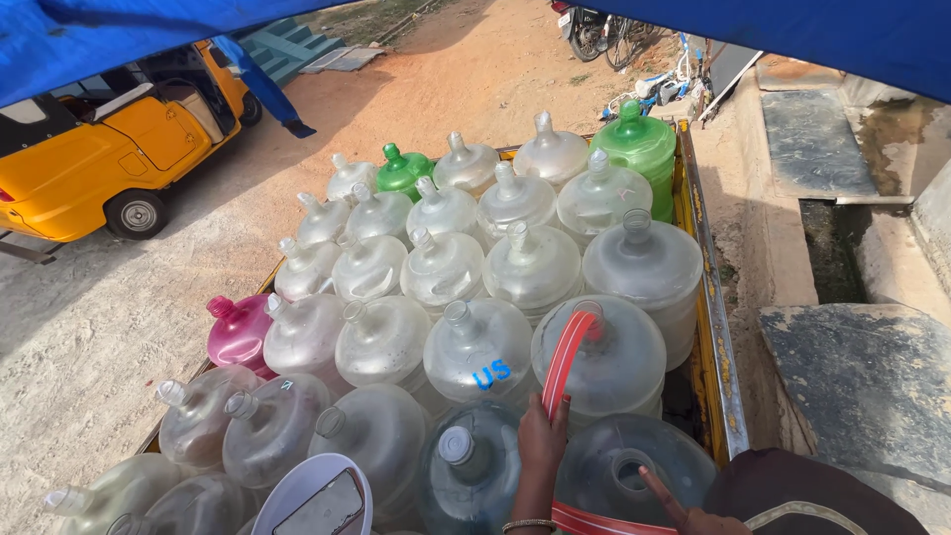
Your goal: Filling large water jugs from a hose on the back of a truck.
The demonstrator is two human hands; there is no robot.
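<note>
Red flat hose (563,362) at lower centre runs into a clear jug's (600,359) mouth, left hand (542,436) clamped around it; right hand (684,510), fingers spread, rests beside an open jug (624,476).

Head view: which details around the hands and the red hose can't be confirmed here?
- Hose tip: hidden inside a jug's neck.
- Hose's far end: cut off by the bottom edge.
- Right hand: only a finger and part of the hand show.
- Left hand: grip side faces away; seems closed on the hose.
</note>
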